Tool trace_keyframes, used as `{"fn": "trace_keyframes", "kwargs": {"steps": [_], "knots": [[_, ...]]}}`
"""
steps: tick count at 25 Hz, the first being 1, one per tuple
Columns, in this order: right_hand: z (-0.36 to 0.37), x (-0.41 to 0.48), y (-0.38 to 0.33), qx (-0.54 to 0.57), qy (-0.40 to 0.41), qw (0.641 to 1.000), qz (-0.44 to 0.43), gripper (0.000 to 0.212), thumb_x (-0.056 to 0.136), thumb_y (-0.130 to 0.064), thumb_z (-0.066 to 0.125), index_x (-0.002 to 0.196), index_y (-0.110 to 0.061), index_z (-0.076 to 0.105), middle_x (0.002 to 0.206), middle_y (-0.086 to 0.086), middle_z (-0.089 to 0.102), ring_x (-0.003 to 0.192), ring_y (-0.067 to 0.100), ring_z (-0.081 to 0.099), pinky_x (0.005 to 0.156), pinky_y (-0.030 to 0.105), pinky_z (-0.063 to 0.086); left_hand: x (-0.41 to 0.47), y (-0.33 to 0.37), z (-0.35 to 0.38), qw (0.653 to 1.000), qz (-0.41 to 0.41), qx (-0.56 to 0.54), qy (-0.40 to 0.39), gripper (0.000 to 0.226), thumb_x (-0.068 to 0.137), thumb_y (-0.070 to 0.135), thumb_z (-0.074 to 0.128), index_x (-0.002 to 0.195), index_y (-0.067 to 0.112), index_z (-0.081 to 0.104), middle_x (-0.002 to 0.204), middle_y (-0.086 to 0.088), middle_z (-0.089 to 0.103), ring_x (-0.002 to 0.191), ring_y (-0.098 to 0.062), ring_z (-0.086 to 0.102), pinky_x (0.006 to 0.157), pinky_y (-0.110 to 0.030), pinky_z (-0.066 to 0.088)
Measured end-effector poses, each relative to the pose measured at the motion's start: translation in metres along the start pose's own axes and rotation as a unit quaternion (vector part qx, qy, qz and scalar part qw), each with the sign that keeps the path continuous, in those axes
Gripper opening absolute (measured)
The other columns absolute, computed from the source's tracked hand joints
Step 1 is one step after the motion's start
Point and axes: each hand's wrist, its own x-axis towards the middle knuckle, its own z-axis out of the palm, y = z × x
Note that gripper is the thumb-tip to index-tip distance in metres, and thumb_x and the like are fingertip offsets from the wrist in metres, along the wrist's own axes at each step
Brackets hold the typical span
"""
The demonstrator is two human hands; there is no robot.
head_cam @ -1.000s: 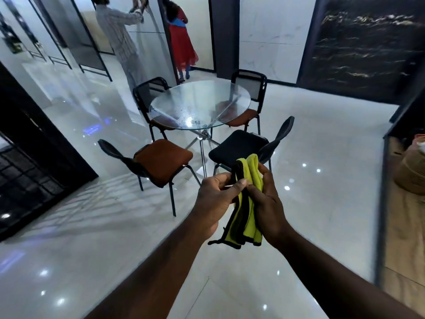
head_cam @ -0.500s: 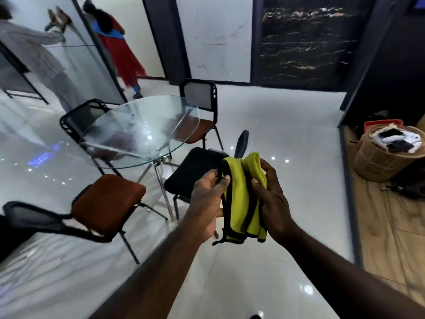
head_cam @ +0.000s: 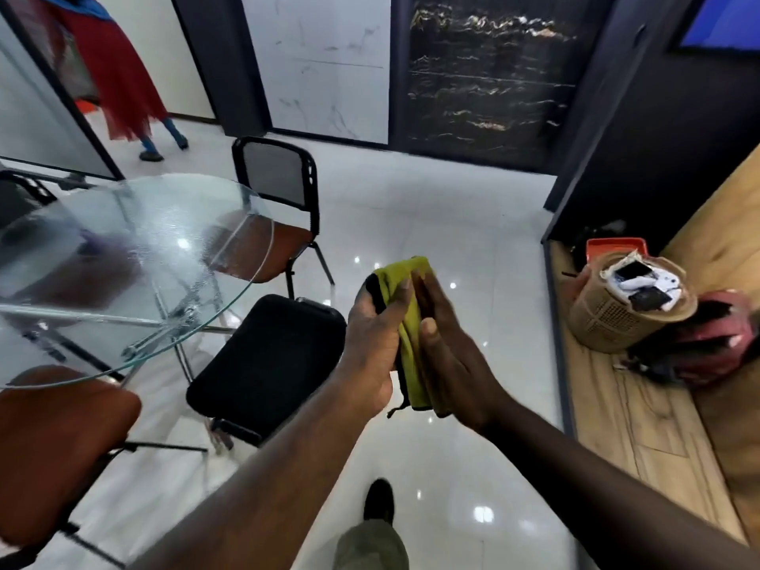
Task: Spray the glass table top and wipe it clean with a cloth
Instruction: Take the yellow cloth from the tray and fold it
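Observation:
The round glass table top stands at the left, its surface speckled with fine droplets. I hold a folded yellow-green cloth with a black edge upright in front of me, to the right of the table. My left hand grips the cloth with its fingers curled round it. On the cloth's other side, my right hand presses flat against it with straight fingers. No spray bottle is in view.
A black-seated chair stands between me and the table, with brown-seated chairs at the lower left and behind the table. On the raised wooden floor at the right stands a tan basket. A person in red walks at the far left.
I have walked closer and turned right, so the table has slid to the left of the view. My right hand has straightened from gripping the cloth to pressing flat against it.

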Motion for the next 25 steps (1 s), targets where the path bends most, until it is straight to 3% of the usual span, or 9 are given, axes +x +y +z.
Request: {"fn": "trace_keyframes", "kwargs": {"steps": [2, 4, 6, 9, 13, 18, 21, 23, 25], "knots": [[-0.018, 0.051, 0.015, 0.029, 0.119, 0.991, 0.059, 0.072, 0.103, -0.042, 0.057, 0.166, -0.033, 0.025, 0.162, -0.020, 0.045, 0.144, -0.005, 0.047, 0.114, 0.020, 0.042, 0.058, 0.007, -0.002, 0.999, -0.026, -0.024, -0.006, 0.029, 0.100, 0.040, 0.064, 0.128, 0.033, 0.063, 0.122, -0.001, 0.075, 0.114, -0.028, 0.072, 0.093, -0.059, 0.057], [-0.035, 0.093, 0.028, 0.018, 0.169, 0.977, 0.128, 0.074, 0.095, -0.060, 0.068, 0.158, -0.035, 0.039, 0.145, -0.022, 0.058, 0.127, -0.008, 0.059, 0.107, 0.026, 0.050, 0.105, 0.018, -0.002, 0.997, -0.040, -0.054, -0.032, 0.029, 0.103, 0.040, 0.059, 0.131, 0.034, 0.062, 0.127, -0.001, 0.073, 0.119, -0.031, 0.069, 0.097, -0.064, 0.054], [-0.052, 0.136, 0.047, 0.025, 0.114, 0.971, 0.209, 0.067, 0.085, -0.081, 0.065, 0.137, -0.039, 0.060, 0.120, -0.019, 0.073, 0.107, 0.002, 0.071, 0.099, 0.041, 0.059, 0.158, 0.027, 0.002, 0.995, -0.045, -0.080, -0.044, 0.032, 0.104, 0.039, 0.057, 0.135, 0.032, 0.060, 0.131, -0.002, 0.071, 0.122, -0.031, 0.068, 0.100, -0.065, 0.052], [-0.072, 0.189, 0.071, 0.008, 0.079, 0.972, 0.220, 0.052, 0.083, -0.078, 0.062, 0.106, -0.033, 0.071, 0.096, -0.010, 0.076, 0.093, 0.017, 0.074, 0.085, 0.048, 0.062, 0.224, 0.037, 0.013, 0.995, -0.052, -0.078, -0.022, 0.034, 0.104, 0.038, 0.057, 0.137, 0.028, 0.060, 0.131, -0.004, 0.071, 0.123, -0.030, 0.067, 0.103, -0.062, 0.052], [-0.093, 0.258, 0.113, -0.032, 0.045, 0.977, 0.208, 0.033, 0.101, -0.060, 0.063, 0.095, -0.027, 0.062, 0.083, 0.002, 0.068, 0.077, 0.021, 0.065, 0.066, 0.035, 0.051, 0.300, 0.041, 0.022, 0.999, -0.042, -0.028, 0.009, 0.048, 0.091, 0.044, 0.074, 0.133, 0.025, 0.063, 0.131, -0.008, 0.071, 0.122, -0.034, 0.067, 0.101, -0.064, 0.053], [-0.138, 0.371, 0.165, -0.121, -0.084, 0.979, 0.142, 0.038, 0.102, -0.059, 0.058, 0.102, -0.021, 0.056, 0.076, 0.003, 0.064, 0.073, 0.020, 0.063, 0.062, 0.036, 0.047, 0.380, 0.055, 0.047, 0.992, -0.037, -0.022, 0.119, 0.056, 0.082, 0.016, 0.087, 0.130, 0.015, 0.059, 0.126, -0.019, 0.071, 0.112, -0.041, 0.071, 0.086, -0.070, 0.056], [-0.146, 0.431, 0.181, -0.148, -0.152, 0.975, 0.061, 0.051, 0.100, -0.064, 0.059, 0.136, -0.030, 0.050, 0.105, -0.003, 0.070, 0.090, 0.022, 0.067, 0.076, 0.037, 0.055, 0.410, 0.060, 0.046, 0.982, -0.008, -0.071, 0.175, 0.047, 0.088, 0.011, 0.080, 0.130, 0.014, 0.057, 0.129, -0.018, 0.069, 0.114, -0.042, 0.069, 0.084, -0.073, 0.054], [-0.138, 0.467, 0.183, -0.121, -0.217, 0.969, -0.011, 0.077, 0.096, -0.066, 0.065, 0.159, -0.036, 0.032, 0.148, -0.006, 0.052, 0.123, 0.016, 0.060, 0.099, 0.037, 0.053, 0.424, 0.063, 0.038, 0.968, 0.008, -0.106, 0.226, 0.039, 0.089, 0.011, 0.078, 0.123, 0.017, 0.060, 0.125, -0.015, 0.070, 0.109, -0.038, 0.070, 0.075, -0.062, 0.060], [-0.119, 0.500, 0.185, -0.117, -0.270, 0.947, -0.127, 0.096, 0.088, -0.076, 0.065, 0.165, -0.036, 0.023, 0.169, -0.005, 0.028, 0.149, 0.018, 0.042, 0.115, 0.039, 0.045, 0.438, 0.066, 0.026, 0.950, 0.029, -0.141, 0.277, 0.037, 0.089, 0.012, 0.078, 0.121, 0.017, 0.061, 0.119, -0.015, 0.071, 0.105, -0.036, 0.069, 0.069, -0.051, 0.058]]}}
